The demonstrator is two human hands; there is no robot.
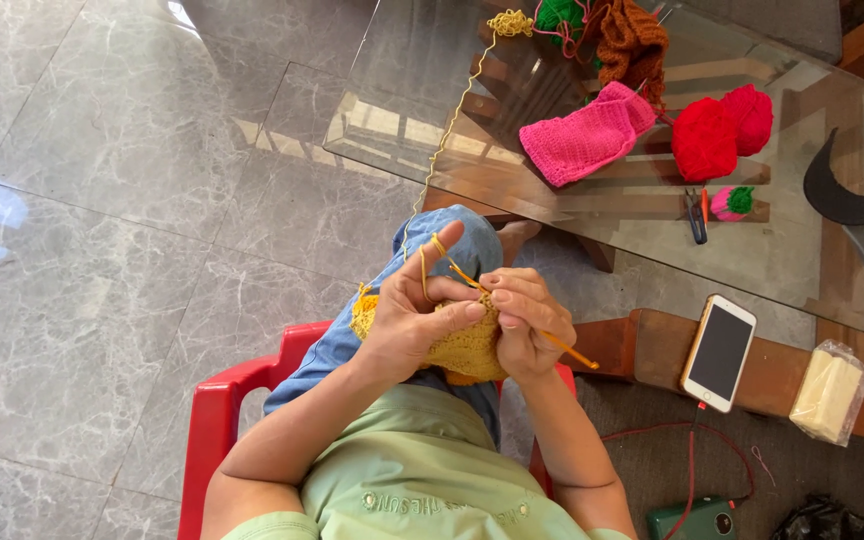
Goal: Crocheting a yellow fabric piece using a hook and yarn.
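My left hand [417, 315] holds a yellow crochet piece [467, 350] over my lap, with yellow yarn [452, 115] wrapped around the raised index finger. The yarn runs up to a small yellow ball [510, 22] on the glass table. My right hand [524, 322] grips an orange crochet hook [570, 350], its tip worked into the piece between my two hands. Both hands touch the crochet piece.
I sit on a red plastic chair [214, 420]. The glass table [402, 90] carries a pink knitted piece [587, 135], red yarn balls [720, 130], brown [634, 40] and green yarn [558, 14], and scissors [694, 215]. A phone [718, 352] and a wrapped block [828, 392] lie on a wooden ledge.
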